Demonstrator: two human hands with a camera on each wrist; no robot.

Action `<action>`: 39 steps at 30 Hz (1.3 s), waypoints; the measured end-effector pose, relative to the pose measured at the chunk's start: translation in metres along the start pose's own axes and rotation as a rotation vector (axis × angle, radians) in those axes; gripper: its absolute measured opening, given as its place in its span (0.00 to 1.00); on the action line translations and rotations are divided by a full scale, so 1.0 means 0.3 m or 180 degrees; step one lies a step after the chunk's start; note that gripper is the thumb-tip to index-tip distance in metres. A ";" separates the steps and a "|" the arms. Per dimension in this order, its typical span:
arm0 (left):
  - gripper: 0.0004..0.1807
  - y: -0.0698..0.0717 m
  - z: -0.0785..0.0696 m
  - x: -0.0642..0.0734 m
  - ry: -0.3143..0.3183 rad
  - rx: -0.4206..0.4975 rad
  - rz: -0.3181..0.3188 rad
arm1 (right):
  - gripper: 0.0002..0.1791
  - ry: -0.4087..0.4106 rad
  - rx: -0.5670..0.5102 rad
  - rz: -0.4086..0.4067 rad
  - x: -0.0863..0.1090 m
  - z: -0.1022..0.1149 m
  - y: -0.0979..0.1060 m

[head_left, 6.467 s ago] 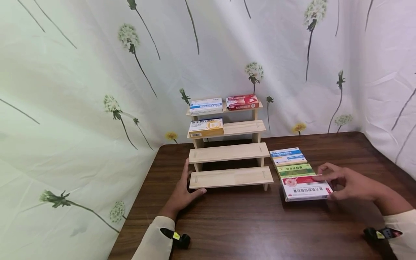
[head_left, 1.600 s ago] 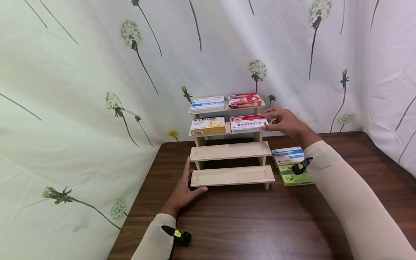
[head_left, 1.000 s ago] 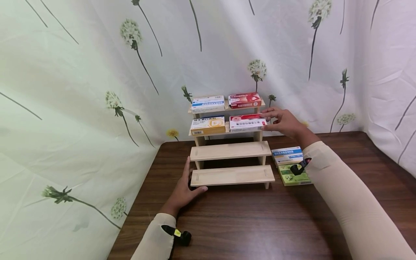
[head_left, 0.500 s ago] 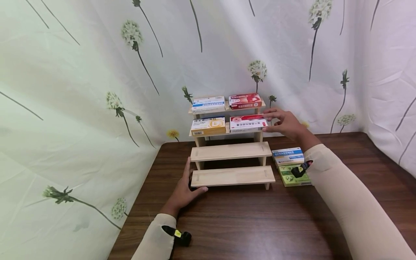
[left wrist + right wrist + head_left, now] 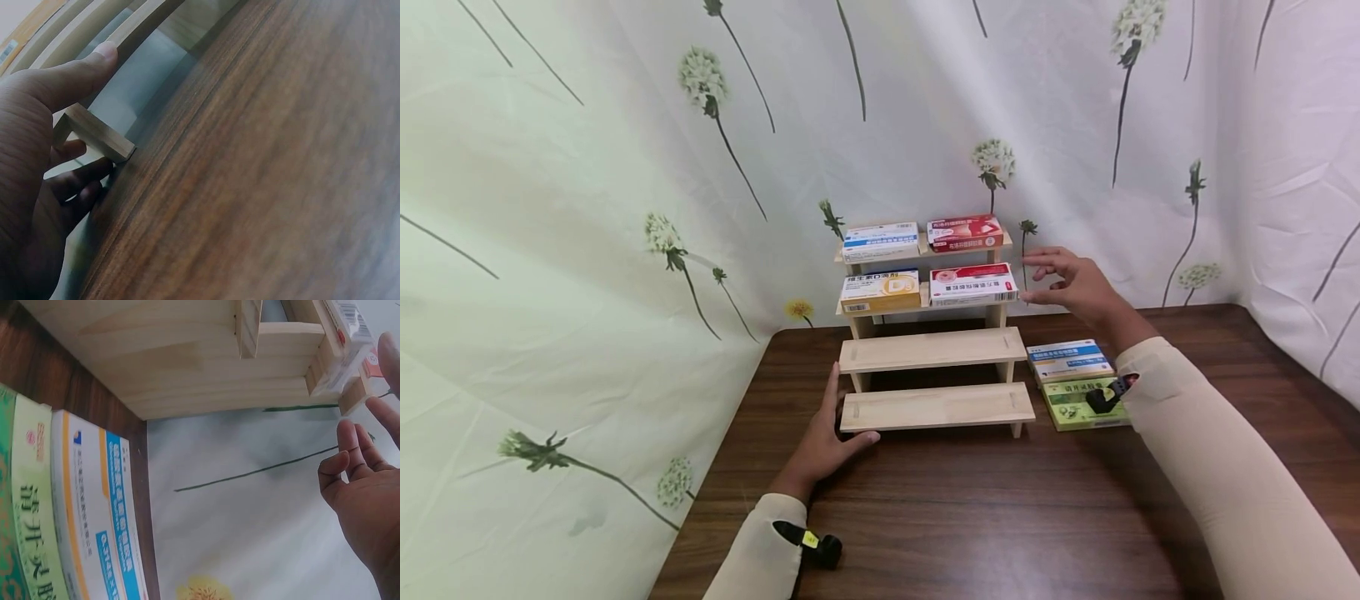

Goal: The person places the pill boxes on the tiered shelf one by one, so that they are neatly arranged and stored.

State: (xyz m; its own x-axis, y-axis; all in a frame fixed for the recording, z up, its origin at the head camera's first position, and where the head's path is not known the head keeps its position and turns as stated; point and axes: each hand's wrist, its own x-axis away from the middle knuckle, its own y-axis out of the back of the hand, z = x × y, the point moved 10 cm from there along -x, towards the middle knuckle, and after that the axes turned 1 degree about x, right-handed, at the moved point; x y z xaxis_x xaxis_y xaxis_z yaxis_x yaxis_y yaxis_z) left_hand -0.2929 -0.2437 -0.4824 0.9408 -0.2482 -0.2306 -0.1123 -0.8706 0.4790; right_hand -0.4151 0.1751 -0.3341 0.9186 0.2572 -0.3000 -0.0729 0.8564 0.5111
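A stepped wooden display stand [image 5: 936,350] holds medicine boxes on its two upper steps. My left hand [image 5: 820,446] grips its lower left corner, thumb at the front edge and fingers along the side; in the left wrist view the thumb [image 5: 103,53] lies on a board's edge. My right hand [image 5: 1078,287] is just right of the second step from the top, holding nothing, fingers apart from a white-and-red medicine box [image 5: 973,285]. That box lies right of a yellow-and-white medicine box [image 5: 880,289]. Above them lie a blue-and-white medicine box [image 5: 880,242] and a red medicine box [image 5: 965,232].
Right of the stand, a blue-and-white box [image 5: 1070,360] and a green box [image 5: 1078,404] lie on the brown table [image 5: 955,517], partly beneath my right forearm. A flower-print curtain [image 5: 917,108] hangs close behind. The two lower steps carry no boxes.
My right hand picked up the white-and-red box from the table and set it on the second step from the top. It has just let go and drawn slightly right. My left hand stays put.
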 end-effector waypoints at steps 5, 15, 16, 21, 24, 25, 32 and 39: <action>0.73 0.001 0.003 0.001 -0.0017 -0.0022 -0.0003 | 0.35 0.0080 -0.0010 -0.0013 0.029 -0.018 0.017; 0.73 0.005 0.006 0.000 0.0062 -0.0071 -0.0021 | 0.35 0.0022 0.0129 -0.0075 0.087 -0.083 0.066; 0.73 0.005 0.006 0.000 0.0062 -0.0076 -0.0021 | 0.34 0.0030 0.0139 -0.0066 0.095 -0.088 0.070; 0.73 0.004 0.006 0.000 0.0050 -0.0090 -0.0019 | 0.33 0.0042 0.0198 -0.0050 0.125 -0.119 0.093; 0.73 0.002 0.006 -0.001 0.0049 -0.0092 -0.0010 | 0.33 -0.0011 0.0266 -0.0004 0.146 -0.140 0.104; 0.73 0.002 0.006 -0.001 0.0055 -0.0090 -0.0010 | 0.33 -0.0010 0.0303 0.0015 0.153 -0.142 0.106; 0.73 0.005 0.006 -0.004 0.0085 -0.0053 -0.0020 | 0.32 0.0090 0.0512 0.0110 0.209 -0.150 0.114; 0.73 0.006 0.006 -0.002 0.0097 -0.0064 -0.0022 | 0.32 0.0084 0.0618 0.0121 0.253 -0.180 0.124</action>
State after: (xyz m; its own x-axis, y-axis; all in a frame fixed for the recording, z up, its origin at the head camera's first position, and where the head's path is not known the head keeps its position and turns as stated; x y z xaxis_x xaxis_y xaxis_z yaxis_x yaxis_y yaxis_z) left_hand -0.2942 -0.2459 -0.4831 0.9510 -0.2288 -0.2082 -0.0996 -0.8636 0.4943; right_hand -0.3691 0.2507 -0.3814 0.9059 0.3016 -0.2972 -0.0288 0.7441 0.6674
